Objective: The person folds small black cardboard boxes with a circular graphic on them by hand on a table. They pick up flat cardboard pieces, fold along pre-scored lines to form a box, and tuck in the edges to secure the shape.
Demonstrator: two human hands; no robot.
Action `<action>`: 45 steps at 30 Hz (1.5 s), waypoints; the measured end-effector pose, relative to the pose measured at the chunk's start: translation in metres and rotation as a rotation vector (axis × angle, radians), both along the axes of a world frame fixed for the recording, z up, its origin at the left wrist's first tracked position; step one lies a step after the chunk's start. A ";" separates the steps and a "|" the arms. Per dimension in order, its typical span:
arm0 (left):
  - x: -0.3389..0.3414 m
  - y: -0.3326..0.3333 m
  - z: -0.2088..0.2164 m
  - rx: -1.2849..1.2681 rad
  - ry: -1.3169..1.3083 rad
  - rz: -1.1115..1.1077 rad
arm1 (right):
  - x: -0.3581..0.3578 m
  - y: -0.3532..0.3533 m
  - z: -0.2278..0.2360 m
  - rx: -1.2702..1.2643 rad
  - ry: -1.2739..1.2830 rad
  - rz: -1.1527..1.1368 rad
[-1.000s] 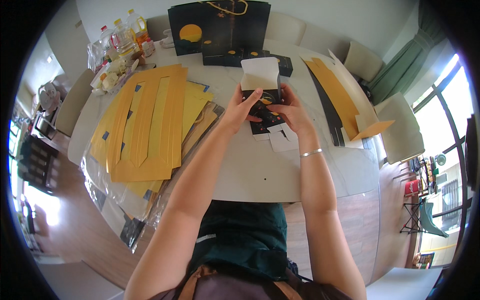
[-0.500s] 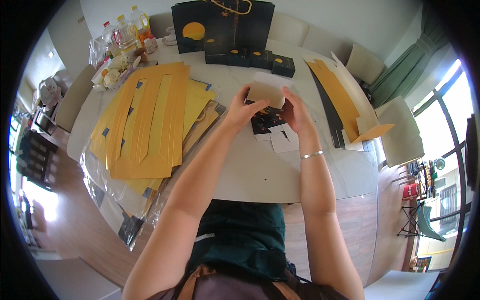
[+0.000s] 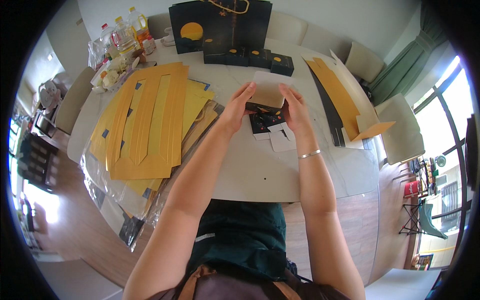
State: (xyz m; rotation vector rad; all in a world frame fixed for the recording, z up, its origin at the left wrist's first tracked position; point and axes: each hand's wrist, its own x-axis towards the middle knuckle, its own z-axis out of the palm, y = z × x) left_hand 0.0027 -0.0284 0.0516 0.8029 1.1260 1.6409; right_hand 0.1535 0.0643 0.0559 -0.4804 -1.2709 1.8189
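Observation:
Between my two hands I hold a small black cardboard box (image 3: 266,95), its pale inside and raised white flap facing up. My left hand (image 3: 241,106) grips its left side, thumb at the upper edge. On the right side, my right hand (image 3: 295,107) closes around it, also with the thumb near the top. Just below the box lies a flat black box blank (image 3: 267,125) with coloured specks and white flaps, on the white table (image 3: 240,175). The undersides of my fingers are partly hidden by the box.
Several finished small black boxes (image 3: 260,58) stand before a large black gift bag (image 3: 220,30) at the back. Gold card sheets (image 3: 145,120) in plastic cover the left side. A folded gold and black card piece (image 3: 340,100) lies right. Bottles (image 3: 122,35) stand far left.
The held box has tilted so its dark front edge now shows. My left thumb has moved from its front to its upper left edge.

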 end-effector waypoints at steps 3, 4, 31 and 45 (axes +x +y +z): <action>0.007 -0.002 0.006 -0.045 0.016 0.040 | 0.001 0.000 -0.001 -0.005 -0.013 0.003; 0.008 -0.003 0.007 -0.062 0.026 0.055 | 0.000 0.001 -0.003 -0.006 -0.025 -0.003; -0.002 0.000 0.005 0.027 -0.008 0.011 | -0.001 -0.004 0.003 -0.127 0.050 0.147; 0.002 -0.001 0.009 -0.105 -0.214 0.137 | -0.006 -0.003 -0.002 -0.067 -0.018 0.149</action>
